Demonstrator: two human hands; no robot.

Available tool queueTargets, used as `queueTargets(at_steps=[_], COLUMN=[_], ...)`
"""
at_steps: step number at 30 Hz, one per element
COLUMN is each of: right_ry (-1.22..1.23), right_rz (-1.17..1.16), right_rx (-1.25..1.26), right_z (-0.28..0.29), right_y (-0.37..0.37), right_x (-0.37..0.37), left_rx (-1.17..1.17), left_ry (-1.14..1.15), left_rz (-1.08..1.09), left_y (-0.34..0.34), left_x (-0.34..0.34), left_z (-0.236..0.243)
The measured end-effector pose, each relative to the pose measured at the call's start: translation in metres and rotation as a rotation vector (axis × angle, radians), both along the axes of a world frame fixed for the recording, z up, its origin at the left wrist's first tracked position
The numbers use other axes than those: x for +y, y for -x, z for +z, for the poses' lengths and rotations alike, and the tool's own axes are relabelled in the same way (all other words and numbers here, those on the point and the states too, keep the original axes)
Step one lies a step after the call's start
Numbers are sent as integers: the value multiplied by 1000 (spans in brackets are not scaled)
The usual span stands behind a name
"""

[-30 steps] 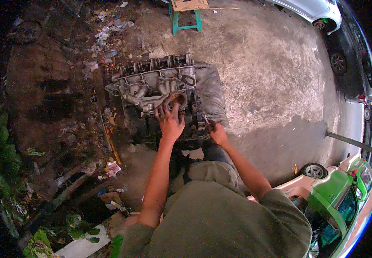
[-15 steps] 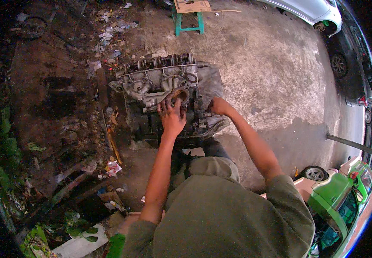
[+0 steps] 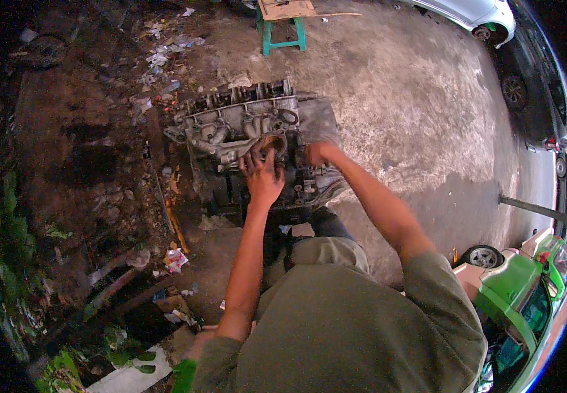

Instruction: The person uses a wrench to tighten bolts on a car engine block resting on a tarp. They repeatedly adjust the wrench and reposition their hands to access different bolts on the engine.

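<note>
A greasy engine (image 3: pixel 231 193) stands in front of me, with a grey metal intake manifold (image 3: pixel 215 134) along its upper side. My left hand (image 3: pixel 263 175) grips the manifold beside its round, brownish opening (image 3: pixel 272 142), with blackened fingers bent over the rim. At the engine's right end, my right hand (image 3: pixel 321 153) is closed and slightly blurred. What lies in its fingers is hidden. Valve gear parts (image 3: pixel 244 93) show along the engine's far edge. A black ring-shaped opening (image 3: pixel 288 116) sits just beyond my right hand, at the end of the metal casting.
A green stool (image 3: pixel 283 36) with a wooden board on top stands at the far side. Litter (image 3: pixel 159 59) and dirt cover the left ground. A green vehicle (image 3: pixel 512 288) and a loose wheel (image 3: pixel 484 256) are at right; parked cars (image 3: pixel 526 85) line the far right.
My right hand has moved a little left and away from me, over the engine's right end. The left hand keeps its hold on the manifold. The whole view has shifted slightly.
</note>
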State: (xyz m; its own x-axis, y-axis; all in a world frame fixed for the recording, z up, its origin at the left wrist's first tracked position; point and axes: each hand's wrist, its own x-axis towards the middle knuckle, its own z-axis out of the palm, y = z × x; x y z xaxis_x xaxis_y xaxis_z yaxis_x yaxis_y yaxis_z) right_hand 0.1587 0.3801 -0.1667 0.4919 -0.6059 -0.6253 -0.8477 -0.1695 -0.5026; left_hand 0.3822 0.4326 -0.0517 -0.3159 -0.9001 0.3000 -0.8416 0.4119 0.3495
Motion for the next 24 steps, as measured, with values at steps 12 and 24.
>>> queueTargets(at_steps=[12,24], right_ry=[242,667], right_rz=[-684,-968], right_rx=[105,-225], right_z=[43,17], right_y=[-38,2], right_x=[157,178], left_rx=[1,9], left_ry=[-40,-77], left_rz=[9,14], left_y=[3,2], left_x=[-2,-1], left_z=[8,10])
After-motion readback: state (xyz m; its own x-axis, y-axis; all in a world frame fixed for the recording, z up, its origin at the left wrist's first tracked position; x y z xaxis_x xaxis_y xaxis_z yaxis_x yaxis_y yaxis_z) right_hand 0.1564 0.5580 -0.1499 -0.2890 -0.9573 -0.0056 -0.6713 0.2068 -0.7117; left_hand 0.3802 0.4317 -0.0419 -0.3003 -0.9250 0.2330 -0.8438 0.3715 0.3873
